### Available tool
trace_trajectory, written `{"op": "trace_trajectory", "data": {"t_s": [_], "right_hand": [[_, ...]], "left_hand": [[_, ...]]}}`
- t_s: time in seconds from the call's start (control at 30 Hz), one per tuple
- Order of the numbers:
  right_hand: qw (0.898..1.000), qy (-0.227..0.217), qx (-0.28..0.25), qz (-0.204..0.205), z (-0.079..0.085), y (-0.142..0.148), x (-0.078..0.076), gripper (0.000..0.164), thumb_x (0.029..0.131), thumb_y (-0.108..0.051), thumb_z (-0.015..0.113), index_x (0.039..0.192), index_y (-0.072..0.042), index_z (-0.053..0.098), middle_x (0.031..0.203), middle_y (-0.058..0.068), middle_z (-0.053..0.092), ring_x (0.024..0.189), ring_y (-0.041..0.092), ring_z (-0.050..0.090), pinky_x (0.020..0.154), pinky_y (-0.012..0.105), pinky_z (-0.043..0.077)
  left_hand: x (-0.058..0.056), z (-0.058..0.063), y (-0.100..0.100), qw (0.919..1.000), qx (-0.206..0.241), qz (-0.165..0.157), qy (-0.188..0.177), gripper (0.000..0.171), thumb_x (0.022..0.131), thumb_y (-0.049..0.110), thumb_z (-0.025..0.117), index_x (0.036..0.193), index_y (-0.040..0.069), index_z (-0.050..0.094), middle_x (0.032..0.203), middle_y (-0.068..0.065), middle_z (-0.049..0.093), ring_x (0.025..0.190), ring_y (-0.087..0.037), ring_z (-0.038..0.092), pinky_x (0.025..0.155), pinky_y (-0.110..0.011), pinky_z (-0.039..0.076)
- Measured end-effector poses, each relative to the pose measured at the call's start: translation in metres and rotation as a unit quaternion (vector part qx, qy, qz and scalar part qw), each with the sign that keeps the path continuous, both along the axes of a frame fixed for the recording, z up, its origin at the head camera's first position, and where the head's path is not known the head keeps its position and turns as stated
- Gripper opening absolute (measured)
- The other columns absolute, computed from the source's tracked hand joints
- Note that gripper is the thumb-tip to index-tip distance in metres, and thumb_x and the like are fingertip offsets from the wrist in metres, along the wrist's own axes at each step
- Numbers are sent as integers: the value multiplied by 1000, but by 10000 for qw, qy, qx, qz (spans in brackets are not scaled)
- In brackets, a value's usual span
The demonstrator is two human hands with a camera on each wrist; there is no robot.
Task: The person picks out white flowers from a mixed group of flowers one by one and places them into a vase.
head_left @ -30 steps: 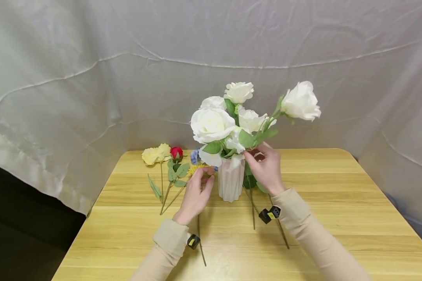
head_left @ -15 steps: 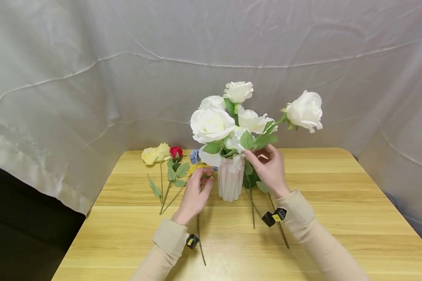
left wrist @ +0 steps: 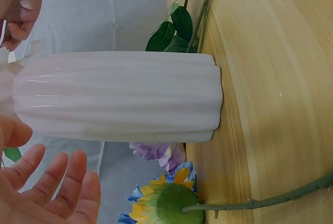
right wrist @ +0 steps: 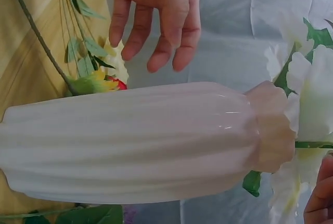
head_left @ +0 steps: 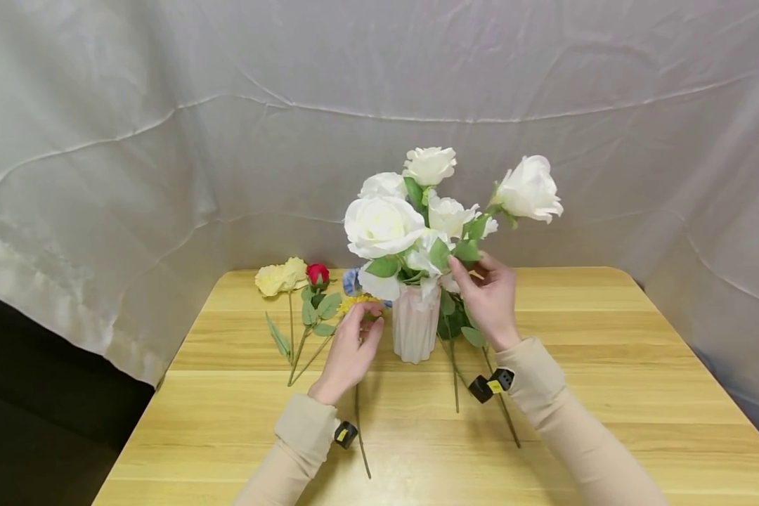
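A ribbed, pale pink-white vase (head_left: pixel 415 327) stands upright mid-table, filled with several white artificial flowers (head_left: pixel 382 225). Beside its rim, my right hand (head_left: pixel 490 299) pinches the stem of a white rose (head_left: pixel 530 188), whose bloom leans out to the right. The right wrist view shows a green stem (right wrist: pixel 313 145) at the vase mouth by the fingertips; the stem's lower end is hidden. My left hand (head_left: pixel 349 348) hovers left of the vase with loosely bent fingers, holding nothing. In the left wrist view those fingers (left wrist: pixel 62 182) are apart from the vase wall.
Left on the wooden table (head_left: pixel 228 436) lie a yellow flower (head_left: pixel 281 277), a red rose (head_left: pixel 318 275) and a blue-and-yellow flower (left wrist: pixel 174 203). Leafy stems (head_left: pixel 455 379) lie to the vase's right. A grey curtain (head_left: pixel 291 176) hangs behind.
The white rose in my right hand swung right and down, then back left and slightly up. My right hand shifted slightly right. The left hand stays nearly still.
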State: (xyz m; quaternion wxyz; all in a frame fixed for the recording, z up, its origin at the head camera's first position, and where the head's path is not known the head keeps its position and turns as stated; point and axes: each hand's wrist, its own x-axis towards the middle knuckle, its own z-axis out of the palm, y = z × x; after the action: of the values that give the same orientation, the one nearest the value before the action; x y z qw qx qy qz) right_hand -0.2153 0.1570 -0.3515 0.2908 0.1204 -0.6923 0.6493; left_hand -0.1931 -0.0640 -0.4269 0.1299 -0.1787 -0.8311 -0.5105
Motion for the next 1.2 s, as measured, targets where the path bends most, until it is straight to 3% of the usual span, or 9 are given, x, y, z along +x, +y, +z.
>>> {"op": "trace_trajectory", "data": {"t_s": [0.23, 0.3, 0.4, 0.53, 0.63, 0.7, 0.87, 0.93, 1.2], "right_hand": [[9991, 166, 383, -103, -1, 0, -2, 12, 90, 0, 71, 98, 10, 71, 84, -20, 69, 72, -2, 64, 59, 12, 54], [9985, 211, 485, -143, 0, 0, -1, 11, 90, 0, 71, 97, 9, 71, 84, -11, 70, 71, -1, 64, 58, 12, 53], [9973, 305, 630, -208, 2, 0, -1, 11, 91, -1, 70, 98, 8, 71, 85, 9, 72, 72, -1, 63, 59, 12, 54], [9960, 432, 731, -263, 3, 1, 1, 12, 92, 0, 68, 99, 9, 70, 89, 25, 70, 73, -2, 63, 60, 13, 54], [9950, 517, 798, -306, 4, 2, 2, 11, 92, 0, 68, 98, 9, 70, 89, 25, 70, 73, -3, 63, 60, 13, 55], [9945, 573, 820, -311, 5, 2, 2, 11, 92, 0, 68, 98, 9, 70, 88, 25, 70, 73, -3, 63, 60, 14, 56], [9932, 722, 895, -197, 7, 5, 4, 10, 92, 1, 67, 97, 9, 70, 86, 23, 69, 68, -2, 61, 55, 13, 52], [9914, 847, 982, -188, 8, 7, 5, 9, 91, 2, 68, 97, 10, 69, 85, 22, 69, 66, -3, 59, 52, 12, 50], [9834, 1212, 1327, -234, 16, 14, 7, 8, 90, 5, 67, 95, 10, 70, 83, 22, 68, 62, -4, 56, 49, 11, 48]], "left_hand": [[0, -1, 1, 10000, 16, -15, -61, 24, 101, 11, 53, 123, 3, 59, 119, -18, 63, 96, -23, 64, 83, -26, 55], [0, -1, 2, 10000, -31, 31, 71, 23, 101, 10, 54, 122, 4, 60, 117, -17, 64, 94, -22, 64, 82, -25, 55], [2, 1, 6, 9974, -268, -5, 664, 23, 98, 6, 56, 119, 2, 63, 114, -16, 66, 92, -22, 65, 81, -29, 58], [5, 12, 18, 9827, -917, -515, 1526, 27, 97, 6, 59, 122, 0, 66, 126, -18, 67, 93, -25, 69, 83, -33, 62], [5, 22, 29, 9671, -1513, -950, 1809, 32, 99, 15, 59, 129, 5, 64, 135, -16, 64, 96, -24, 72, 80, -28, 62], [4, 27, 35, 9623, -1672, -1067, 1859, 35, 100, 17, 58, 133, 6, 61, 129, -15, 67, 89, -20, 72, 73, -21, 60], [-3, 40, 42, 9656, -1498, -645, 2027, 36, 100, 13, 57, 133, 1, 60, 91, -7, 73, 58, -10, 60, 50, -9, 42], [-6, 45, 42, 9643, -1582, -422, 2080, 37, 100, 15, 58, 134, 1, 61, 87, -6, 74, 54, -8, 57, 46, -9, 38], [-13, 56, 37, 9700, -1569, -351, 1822, 44, 100, 19, 58, 139, 0, 55, 89, -7, 74, 61, -11, 64, 55, -12, 47]]}}
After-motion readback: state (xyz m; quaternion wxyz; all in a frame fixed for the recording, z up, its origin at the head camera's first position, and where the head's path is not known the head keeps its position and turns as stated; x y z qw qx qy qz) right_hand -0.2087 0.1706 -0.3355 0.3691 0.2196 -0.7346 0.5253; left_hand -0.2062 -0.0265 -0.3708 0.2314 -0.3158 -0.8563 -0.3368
